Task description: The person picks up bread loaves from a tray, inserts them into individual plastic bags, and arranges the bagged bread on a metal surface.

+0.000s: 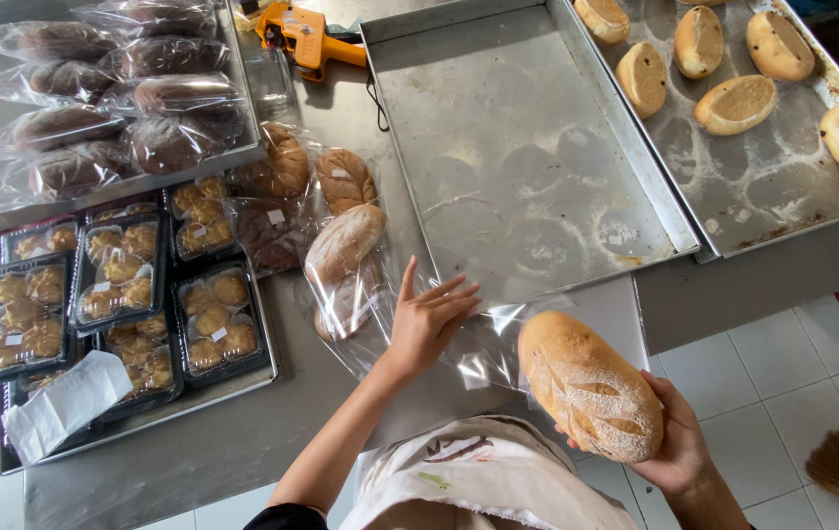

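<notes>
The right hand (680,447) holds a floured loaf (588,385) from beneath, fingers curled around its far side, with the loaf's top end at the mouth of a clear bag (483,344). The left hand (426,322) lies on that bag with fingers spread flat and released, pinning it to the counter (243,442) just below the empty tray (518,147). The loaf looks to be only at the bag's opening, not inside it, so this one is not yet bagged. To the left of the left hand, several bagged loaves (341,245) lie in a loose heap, and a tray of dark bagged loaves (125,98) sits at the upper left; these appear finished. Boxes of small pastries (125,285) stand on another tray nearer the person. At the upper right, a second tray carries bare buns (734,103), six or so in view, still unwrapped. Judging by this, a good share of the bagging is done, with the held loaf and those buns left. An orange label gun (302,34) rests at the top.
</notes>
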